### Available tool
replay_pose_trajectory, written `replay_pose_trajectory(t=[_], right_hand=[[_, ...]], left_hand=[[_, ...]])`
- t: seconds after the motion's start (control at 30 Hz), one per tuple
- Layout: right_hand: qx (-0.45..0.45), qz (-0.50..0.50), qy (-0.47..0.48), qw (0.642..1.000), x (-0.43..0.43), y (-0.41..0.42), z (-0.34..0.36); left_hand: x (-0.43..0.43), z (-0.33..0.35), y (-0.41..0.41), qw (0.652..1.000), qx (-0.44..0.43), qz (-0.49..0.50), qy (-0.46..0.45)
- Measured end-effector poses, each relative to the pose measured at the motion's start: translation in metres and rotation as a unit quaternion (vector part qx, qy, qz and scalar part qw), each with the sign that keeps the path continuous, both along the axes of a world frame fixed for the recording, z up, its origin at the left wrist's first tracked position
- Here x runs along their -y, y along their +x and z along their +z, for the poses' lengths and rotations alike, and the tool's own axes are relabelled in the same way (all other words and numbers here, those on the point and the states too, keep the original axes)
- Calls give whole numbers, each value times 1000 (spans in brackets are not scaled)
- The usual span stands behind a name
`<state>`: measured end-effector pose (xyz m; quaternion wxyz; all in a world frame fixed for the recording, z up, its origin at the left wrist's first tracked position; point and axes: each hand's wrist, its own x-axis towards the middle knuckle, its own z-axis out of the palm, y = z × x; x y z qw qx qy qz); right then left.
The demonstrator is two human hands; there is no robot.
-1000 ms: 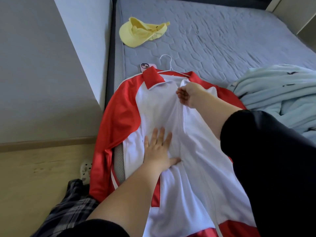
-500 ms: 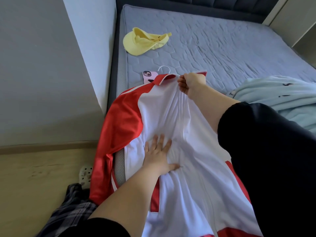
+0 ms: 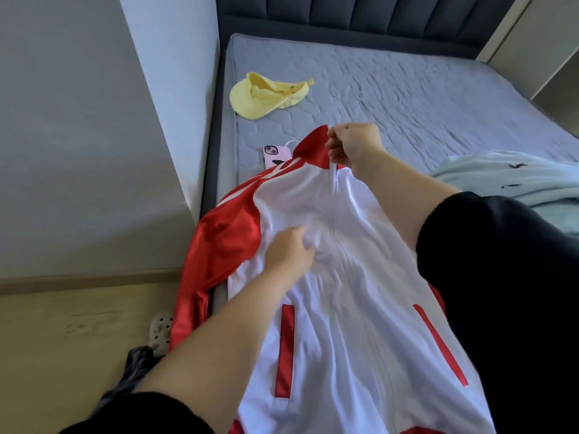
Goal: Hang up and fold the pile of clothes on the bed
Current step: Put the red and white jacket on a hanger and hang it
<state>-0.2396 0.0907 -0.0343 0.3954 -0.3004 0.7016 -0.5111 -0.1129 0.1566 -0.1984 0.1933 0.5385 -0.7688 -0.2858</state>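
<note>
1 jacket [image 3: 344, 324], wht front, red sleeves, creased.

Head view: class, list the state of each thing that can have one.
jacket, front closed, collar end lifted
right hand, pinching jacket at collar
left hand, gripping jacket's white front
cap, crumpled on mattress
phone, face down, partly under jacket
hanger, hook showing, rest hidden
blue garment, heaped, unfolded
</note>
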Motion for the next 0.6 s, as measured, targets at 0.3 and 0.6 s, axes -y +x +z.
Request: replay_pose_trajectory(t=[0.3, 0.6], right_hand=[[-35, 92, -44, 994, -34, -3, 3], [-58, 122, -19, 991, -42, -18, -6]], left_hand=[[56, 94, -23, 996, -68, 9, -50], [45, 81, -24, 983, -2, 10, -186]])
